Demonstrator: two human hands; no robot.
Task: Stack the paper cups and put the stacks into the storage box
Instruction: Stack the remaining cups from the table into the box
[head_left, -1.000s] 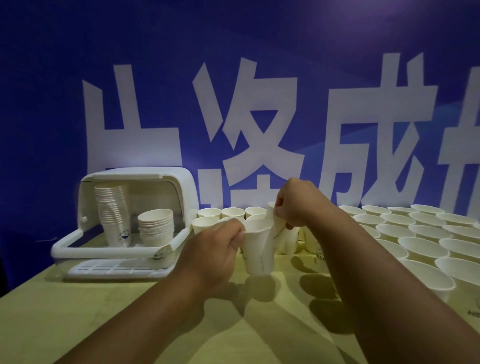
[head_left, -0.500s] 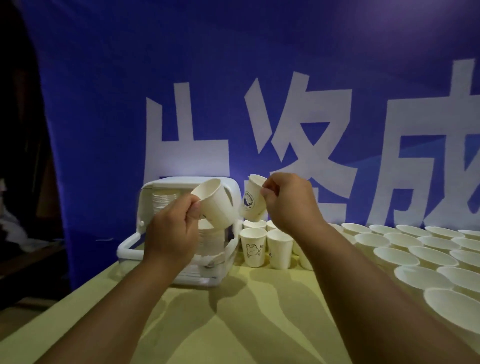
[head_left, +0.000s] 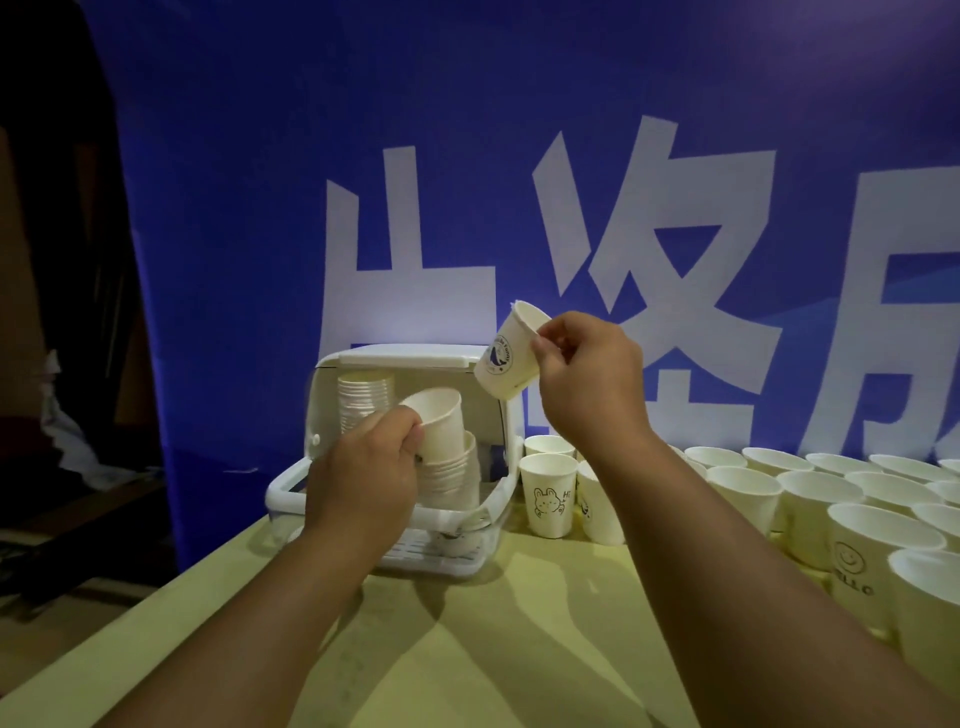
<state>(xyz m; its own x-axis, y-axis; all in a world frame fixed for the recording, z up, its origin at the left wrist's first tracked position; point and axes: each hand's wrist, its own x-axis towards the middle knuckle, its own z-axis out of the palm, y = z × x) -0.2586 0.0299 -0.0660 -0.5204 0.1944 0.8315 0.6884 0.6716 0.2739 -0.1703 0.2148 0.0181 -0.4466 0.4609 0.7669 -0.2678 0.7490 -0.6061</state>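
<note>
My left hand (head_left: 366, 467) grips a plain white paper cup (head_left: 441, 423) by its rim, just above a short stack of cups (head_left: 457, 478) inside the white storage box (head_left: 395, 358). A taller stack (head_left: 363, 400) stands at the box's back left. My right hand (head_left: 582, 379) pinches the rim of a second cup with a blue logo (head_left: 511, 358), tilted, in the air to the right of the box's raised lid.
Several loose paper cups (head_left: 550, 491) stand on the yellow-green table (head_left: 467, 649) right of the box and fill its right side (head_left: 872, 540). A blue banner with white characters (head_left: 415, 208) hangs behind. The table's left edge drops to a dark floor.
The two cups, held together in front of me a second ago, have been pulled apart. My left hand has lowered its cup onto the short stack in the box; my right hand's cup rose.
</note>
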